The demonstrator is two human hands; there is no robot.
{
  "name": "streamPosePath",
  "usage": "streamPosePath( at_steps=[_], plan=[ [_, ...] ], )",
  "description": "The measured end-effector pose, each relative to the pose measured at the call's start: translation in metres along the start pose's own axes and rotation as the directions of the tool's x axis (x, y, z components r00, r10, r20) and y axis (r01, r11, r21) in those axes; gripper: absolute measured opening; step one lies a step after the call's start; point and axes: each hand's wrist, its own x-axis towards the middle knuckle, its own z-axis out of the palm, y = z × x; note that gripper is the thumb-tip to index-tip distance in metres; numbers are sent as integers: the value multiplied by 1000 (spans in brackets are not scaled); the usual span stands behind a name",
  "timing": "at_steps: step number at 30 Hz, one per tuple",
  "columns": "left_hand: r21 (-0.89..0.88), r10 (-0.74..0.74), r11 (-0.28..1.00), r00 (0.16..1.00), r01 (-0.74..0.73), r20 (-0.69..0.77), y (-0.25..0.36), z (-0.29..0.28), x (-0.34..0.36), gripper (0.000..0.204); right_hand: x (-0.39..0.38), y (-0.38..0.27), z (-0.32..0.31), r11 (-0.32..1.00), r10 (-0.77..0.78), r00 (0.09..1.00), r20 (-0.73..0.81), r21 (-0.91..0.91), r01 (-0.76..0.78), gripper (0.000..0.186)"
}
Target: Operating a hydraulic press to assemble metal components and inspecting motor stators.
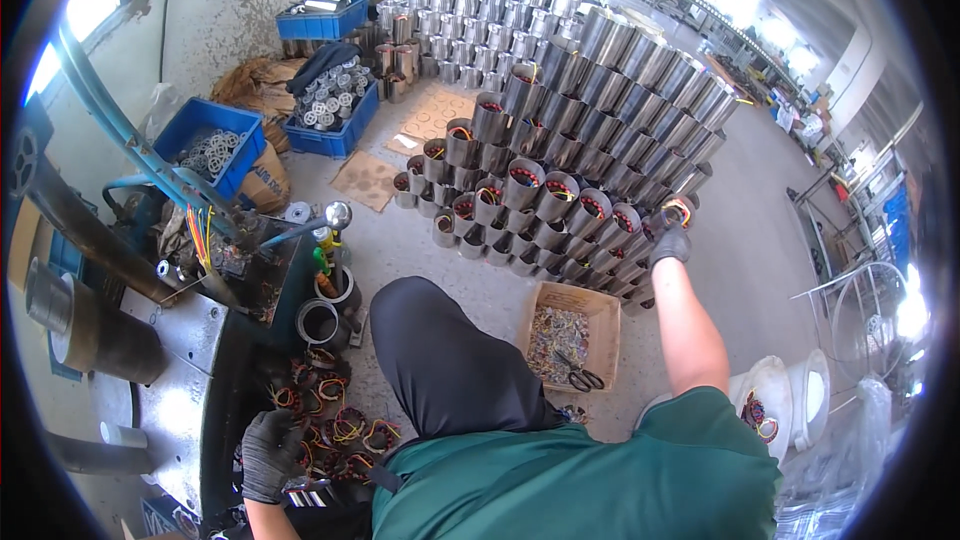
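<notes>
At the right end of a stack of metal cylinders (590, 150), my right hand (670, 246) in a dark glove reaches out with the arm stretched. Its fingers are around a metal cylinder with a wire-wound coil (677, 210) showing in its mouth. Many stacked cylinders have similar coils with red and yellow wires inside. My left hand (268, 455), in a grey glove, is low at the left beside a pile of loose wound coils (345, 430). Its fingers look loosely stretched, with nothing visible in them. A shiny cylinder (312, 493) lies just beneath that hand.
A machine with a ball-ended lever (338, 215) stands at the left. Blue crates (235, 180) of metal rings and parts sit behind it. Before the stack is a cardboard box (600, 325) of scraps with black scissors (580, 372). White buckets (768, 385) stand at the right.
</notes>
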Motion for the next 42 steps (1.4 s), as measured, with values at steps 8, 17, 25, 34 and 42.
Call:
streamPosePath(
  at_steps=[8, 17, 25, 34, 42],
  plan=[
    [55, 19, 998, 1000, -18, -12, -11, 6, 1, 38, 82, -19, -38, 984, 96, 994, 54, -154, -87, 36],
    [-15, -3, 1000, 998, 2, -70, 5, -1, -7, 34, 57, -31, -32, 903, -42, 999, -32, -428, 25, 62],
    [262, 41, 965, 991, -7, -126, 16, -44, -7, 33, -13, 49, -11, 973, -174, 864, 473, -52, 225, 50],
    [-53, -143, 987, 696, 150, -704, -28, -102, -28, 35, -428, -3, 60, 994, 108, -180, 978, -108, 9, 48],
    [-180, -200, 979, 669, 99, -716, -46, -108, -18, 35, -711, 60, 33, 718, 354, -930, 101, 607, 340, 32]
  ],
)
